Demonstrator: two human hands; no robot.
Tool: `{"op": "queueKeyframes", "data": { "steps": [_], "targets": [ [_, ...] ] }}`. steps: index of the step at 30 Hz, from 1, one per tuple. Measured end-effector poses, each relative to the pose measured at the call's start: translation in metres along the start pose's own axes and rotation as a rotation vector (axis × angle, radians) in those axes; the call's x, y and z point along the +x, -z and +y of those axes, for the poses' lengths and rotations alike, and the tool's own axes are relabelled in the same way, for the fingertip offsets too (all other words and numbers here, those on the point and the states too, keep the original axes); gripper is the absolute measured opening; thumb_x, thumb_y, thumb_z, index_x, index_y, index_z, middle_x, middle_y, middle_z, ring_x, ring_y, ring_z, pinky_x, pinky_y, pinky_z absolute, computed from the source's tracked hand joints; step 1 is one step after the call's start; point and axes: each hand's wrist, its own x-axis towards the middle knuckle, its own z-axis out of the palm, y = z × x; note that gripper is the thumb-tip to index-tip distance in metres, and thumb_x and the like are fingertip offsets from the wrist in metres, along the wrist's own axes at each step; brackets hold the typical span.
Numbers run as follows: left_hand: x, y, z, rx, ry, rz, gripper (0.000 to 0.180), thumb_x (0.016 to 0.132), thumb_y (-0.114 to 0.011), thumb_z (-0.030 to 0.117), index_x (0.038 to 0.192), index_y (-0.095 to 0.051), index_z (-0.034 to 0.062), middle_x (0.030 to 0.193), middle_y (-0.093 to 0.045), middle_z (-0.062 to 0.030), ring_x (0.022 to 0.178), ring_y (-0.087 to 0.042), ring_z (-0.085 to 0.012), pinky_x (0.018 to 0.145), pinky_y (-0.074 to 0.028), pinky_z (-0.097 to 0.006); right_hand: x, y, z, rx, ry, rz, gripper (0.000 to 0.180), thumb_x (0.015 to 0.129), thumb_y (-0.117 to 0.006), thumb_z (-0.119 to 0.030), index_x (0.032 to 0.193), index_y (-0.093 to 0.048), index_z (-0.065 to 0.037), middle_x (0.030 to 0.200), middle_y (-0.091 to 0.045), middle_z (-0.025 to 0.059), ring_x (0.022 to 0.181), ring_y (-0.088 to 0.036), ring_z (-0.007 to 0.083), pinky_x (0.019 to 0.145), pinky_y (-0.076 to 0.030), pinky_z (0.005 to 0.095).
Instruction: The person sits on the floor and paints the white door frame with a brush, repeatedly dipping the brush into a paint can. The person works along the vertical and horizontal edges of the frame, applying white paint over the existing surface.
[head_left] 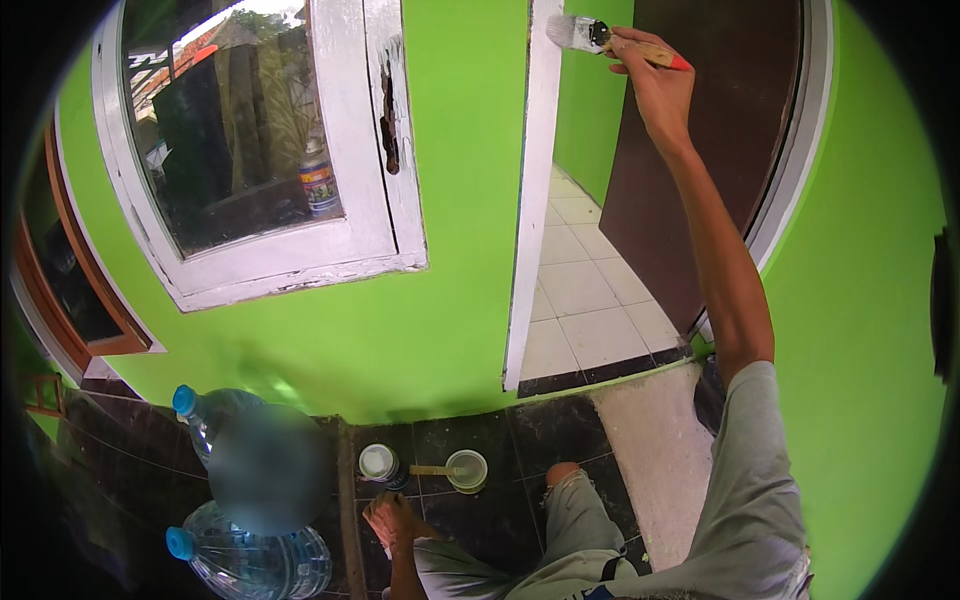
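Raised at the upper right, my right hand (650, 72) grips a paintbrush (600, 38) by its wooden, red-tipped handle. The white-coated bristles touch or nearly touch the white door frame (540, 150); which of the two I cannot tell. My left hand (392, 518) is low beside my knee, its fingers curled; what they hold, if anything, does not show clearly. Just beyond it on the dark tiles stand a small paint can (379, 462) with a white top and a white tub (467, 484). A flat wooden stick (436, 470) lies across the tub's rim.
Large blue-capped water bottles (250, 560) stand at the lower left, partly covered by a blurred patch. A white window frame (300, 275) with worn paint is set in the green wall (460, 250). The brown door (700, 150) stands ajar over pale floor tiles (585, 285).
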Motion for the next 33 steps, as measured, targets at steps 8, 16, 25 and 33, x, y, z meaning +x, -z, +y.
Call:
{"op": "queueKeyframes", "data": {
  "steps": [8, 16, 25, 33],
  "targets": [
    [0.001, 0.004, 0.006, 0.050, 0.012, -0.021, 0.013, 0.083, -0.075, 0.020, 0.085, -0.076, 0.0069, 0.089, -0.073, -0.0113, 0.090, -0.069, -0.0300, 0.096, -0.047, -0.044, 0.024, 0.000, -0.009, -0.025, 0.013, 0.046, 0.026, 0.093, -0.072, -0.014, 0.112, -0.076, 0.005, 0.094, -0.078, 0.0097, 0.083, -0.073, 0.0166, 0.074, -0.060, 0.0319],
    [0.001, 0.004, 0.004, 0.031, 0.003, -0.016, 0.013, 0.083, -0.073, 0.018, 0.083, -0.075, 0.0051, 0.088, -0.072, -0.0127, 0.088, -0.068, -0.0312, 0.093, -0.048, -0.045, 0.021, -0.001, -0.015, -0.045, 0.053, 0.021, 0.027, 0.095, -0.073, -0.016, 0.112, -0.076, 0.005, 0.097, -0.078, 0.0091, 0.084, -0.072, 0.0146, 0.074, -0.060, 0.0301],
    [0.001, 0.003, 0.005, 0.050, -0.001, 0.015, 0.013, 0.084, -0.072, 0.018, 0.082, -0.074, 0.0048, 0.088, -0.072, -0.0131, 0.088, -0.068, -0.0317, 0.093, -0.048, -0.046, 0.014, -0.021, -0.029, -0.048, 0.006, 0.010, 0.025, 0.095, -0.072, -0.015, 0.111, -0.076, 0.004, 0.097, -0.078, 0.0102, 0.086, -0.073, 0.0153, 0.074, -0.060, 0.0302],
    [0.001, 0.006, 0.007, 0.022, -0.008, 0.004, 0.016, 0.086, -0.071, 0.020, 0.083, -0.074, 0.0045, 0.090, -0.073, -0.0135, 0.090, -0.069, -0.0321, 0.093, -0.048, -0.046, 0.012, -0.023, -0.023, -0.106, 0.020, 0.000, 0.025, 0.094, -0.071, -0.015, 0.110, -0.078, 0.003, 0.090, -0.077, 0.0067, 0.078, -0.068, 0.0121, 0.070, -0.056, 0.0286]
  ]
}}
